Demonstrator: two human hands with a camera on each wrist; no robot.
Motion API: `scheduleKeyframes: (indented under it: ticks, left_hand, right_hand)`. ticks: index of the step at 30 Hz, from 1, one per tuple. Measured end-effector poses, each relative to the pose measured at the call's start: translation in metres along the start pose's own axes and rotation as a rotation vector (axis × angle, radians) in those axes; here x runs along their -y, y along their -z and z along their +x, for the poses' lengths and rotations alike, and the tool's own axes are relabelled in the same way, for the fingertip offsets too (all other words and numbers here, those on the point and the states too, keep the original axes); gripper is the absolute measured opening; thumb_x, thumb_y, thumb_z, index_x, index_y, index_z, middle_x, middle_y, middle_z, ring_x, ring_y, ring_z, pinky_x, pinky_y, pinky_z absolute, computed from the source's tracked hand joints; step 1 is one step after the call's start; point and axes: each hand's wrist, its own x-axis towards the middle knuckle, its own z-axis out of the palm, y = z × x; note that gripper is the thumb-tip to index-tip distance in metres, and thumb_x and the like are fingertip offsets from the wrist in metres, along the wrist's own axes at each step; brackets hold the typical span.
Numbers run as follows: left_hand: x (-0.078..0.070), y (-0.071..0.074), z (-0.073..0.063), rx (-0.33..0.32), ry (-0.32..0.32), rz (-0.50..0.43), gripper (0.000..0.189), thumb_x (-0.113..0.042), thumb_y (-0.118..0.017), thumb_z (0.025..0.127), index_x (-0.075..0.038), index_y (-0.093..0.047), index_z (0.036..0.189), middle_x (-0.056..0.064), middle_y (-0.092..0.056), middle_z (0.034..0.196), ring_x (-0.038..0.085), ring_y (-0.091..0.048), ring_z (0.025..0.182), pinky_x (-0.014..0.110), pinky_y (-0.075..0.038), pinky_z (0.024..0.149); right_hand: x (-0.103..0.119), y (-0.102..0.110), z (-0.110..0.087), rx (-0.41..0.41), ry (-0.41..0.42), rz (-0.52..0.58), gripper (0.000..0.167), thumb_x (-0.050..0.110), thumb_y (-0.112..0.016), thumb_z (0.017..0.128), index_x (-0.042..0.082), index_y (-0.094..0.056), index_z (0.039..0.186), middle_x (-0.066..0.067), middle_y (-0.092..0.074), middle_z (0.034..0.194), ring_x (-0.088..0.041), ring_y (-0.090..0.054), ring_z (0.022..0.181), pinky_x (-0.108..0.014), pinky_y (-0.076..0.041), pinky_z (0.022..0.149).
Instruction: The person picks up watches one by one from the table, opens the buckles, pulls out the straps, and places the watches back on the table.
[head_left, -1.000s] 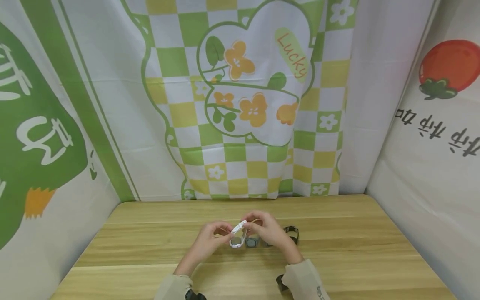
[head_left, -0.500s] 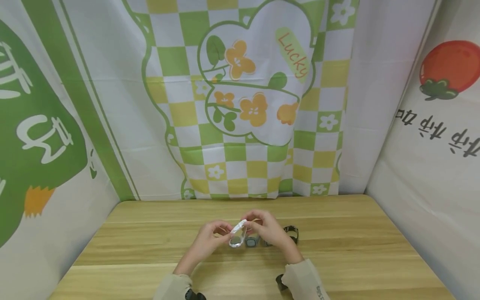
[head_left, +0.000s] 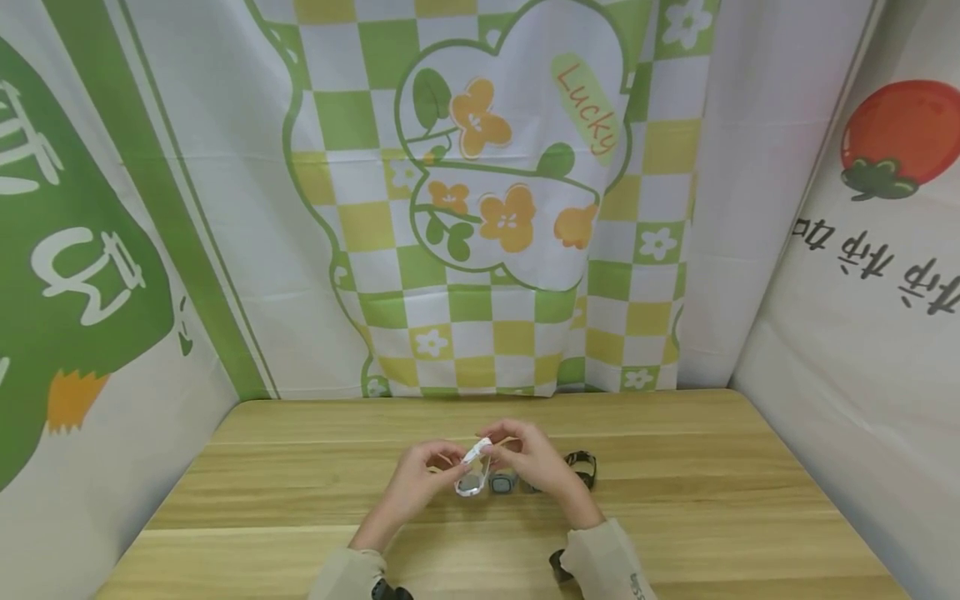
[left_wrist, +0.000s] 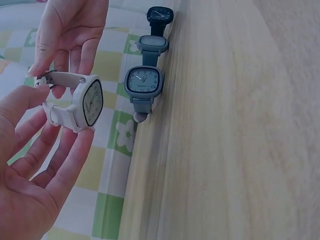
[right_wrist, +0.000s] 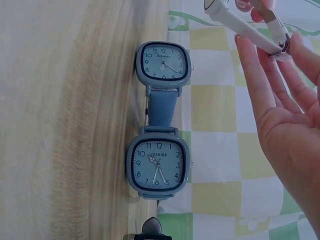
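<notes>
Left hand [head_left: 415, 477]: thumb and fingers narrowed, pinching the strap [left_wrist: 61, 117] of the white watch [left_wrist: 91, 103]. Right hand [head_left: 531, 456]: thumb and fingers close together, pinching the strap end at the metal buckle [right_wrist: 283, 48]. The white watch is between both hands over the table [head_left: 690, 500]; case smooth, rounded-square. Two grey watches [right_wrist: 158, 162], also rounded-square, and a black watch [left_wrist: 160, 15] form a row. Table surface: wood-grained.

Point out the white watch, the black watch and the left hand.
White watch [left_wrist: 93, 103]: left wrist view, dial.
Black watch [left_wrist: 160, 15]: left wrist view, dial.
Left hand [head_left: 412, 478]: head view, back of hand.
</notes>
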Motion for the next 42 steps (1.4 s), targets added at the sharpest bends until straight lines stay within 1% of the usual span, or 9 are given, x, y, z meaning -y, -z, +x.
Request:
scheduleKeyframes:
  ticks: [5,8,15,21,28,31,33,36,42]
  left_hand:
    - [-0.0002,0.0007,0.0002,0.008,-0.008,0.012,0.012,-0.011,-0.079,0.095,-0.002,-0.078,0.103,0.009,-0.075,0.095,0.014,-0.067,0.083,0.025,-0.056,0.073]
    - [0.0003,0.0018,0.0001,0.015,-0.001,0.009,0.012,-0.012,-0.079,0.095,-0.002,-0.078,0.103,0.010,-0.076,0.098,0.014,-0.067,0.083,0.025,-0.056,0.072]
    - [0.0029,0.0026,0.0001,0.022,0.007,0.028,0.011,-0.015,-0.081,0.094,-0.006,-0.079,0.100,0.007,-0.076,0.099,0.014,-0.069,0.084,0.026,-0.058,0.070]
    - [0.0031,0.0037,0.0005,0.026,0.005,0.035,0.011,-0.016,-0.081,0.094,-0.007,-0.079,0.100,0.007,-0.077,0.101,0.019,-0.070,0.088,0.028,-0.058,0.071]
    - [0.0015,0.0039,-0.0007,0.024,-0.005,0.028,0.013,-0.015,-0.082,0.093,-0.007,-0.079,0.101,0.009,-0.077,0.104,0.019,-0.070,0.089,0.027,-0.058,0.074]
    - [0.0016,0.0035,-0.0009,0.026,-0.009,0.020,0.014,-0.015,-0.082,0.093,-0.006,-0.079,0.102,0.010,-0.077,0.105,0.019,-0.070,0.089,0.027,-0.058,0.074]
    - [0.0021,0.0030,-0.0005,0.024,-0.012,0.019,0.013,-0.015,-0.082,0.092,-0.006,-0.080,0.102,0.010,-0.077,0.104,0.018,-0.069,0.088,0.027,-0.058,0.074]
    - [0.0029,0.0022,0.0002,0.017,-0.013,0.016,0.012,-0.014,-0.083,0.092,-0.006,-0.081,0.101,0.010,-0.078,0.103,0.017,-0.070,0.087,0.027,-0.058,0.074]
    - [0.0025,0.0019,0.0003,0.001,-0.013,0.016,0.012,-0.014,-0.083,0.092,-0.006,-0.081,0.101,0.009,-0.078,0.101,0.014,-0.070,0.086,0.026,-0.058,0.073]
  right_hand:
    - [-0.0003,0.0007,0.0002,-0.005,0.000,-0.005,0.020,0.005,-0.062,0.106,-0.012,-0.066,0.117,-0.025,-0.070,0.110,-0.032,-0.076,0.093,-0.053,-0.063,0.084]
    - [-0.0007,0.0010,0.0001,-0.004,0.017,-0.004,0.019,0.004,-0.062,0.106,-0.013,-0.065,0.115,-0.027,-0.070,0.109,-0.035,-0.076,0.092,-0.053,-0.063,0.083]
    - [-0.0010,0.0021,-0.0009,-0.003,0.017,-0.013,0.019,0.002,-0.061,0.106,-0.013,-0.065,0.116,-0.028,-0.069,0.111,-0.041,-0.075,0.095,-0.051,-0.063,0.083]
    - [0.0001,0.0033,-0.0007,0.007,0.012,0.011,0.021,0.002,-0.060,0.106,-0.015,-0.063,0.118,-0.029,-0.068,0.113,-0.042,-0.075,0.097,-0.053,-0.062,0.085]
    - [0.0008,0.0041,-0.0009,0.037,0.049,0.024,0.025,0.000,-0.059,0.106,-0.018,-0.059,0.124,-0.033,-0.065,0.119,-0.046,-0.073,0.101,-0.057,-0.061,0.086]
    - [0.0011,0.0054,-0.0014,0.046,0.048,0.011,0.029,0.000,-0.061,0.105,-0.018,-0.059,0.127,-0.034,-0.065,0.121,-0.042,-0.073,0.100,-0.058,-0.060,0.086]
    - [0.0010,0.0060,-0.0014,0.048,0.043,0.000,0.027,0.001,-0.062,0.105,-0.017,-0.061,0.126,-0.032,-0.067,0.119,-0.037,-0.073,0.097,-0.058,-0.061,0.085]
    - [0.0008,0.0066,-0.0012,0.047,0.044,-0.007,0.022,0.001,-0.061,0.105,-0.016,-0.063,0.120,-0.030,-0.068,0.114,-0.033,-0.074,0.093,-0.058,-0.061,0.084]
    - [-0.0007,0.0068,-0.0006,0.028,0.044,0.016,0.019,-0.002,-0.059,0.105,-0.016,-0.064,0.117,-0.030,-0.069,0.111,-0.036,-0.075,0.093,-0.056,-0.061,0.085]
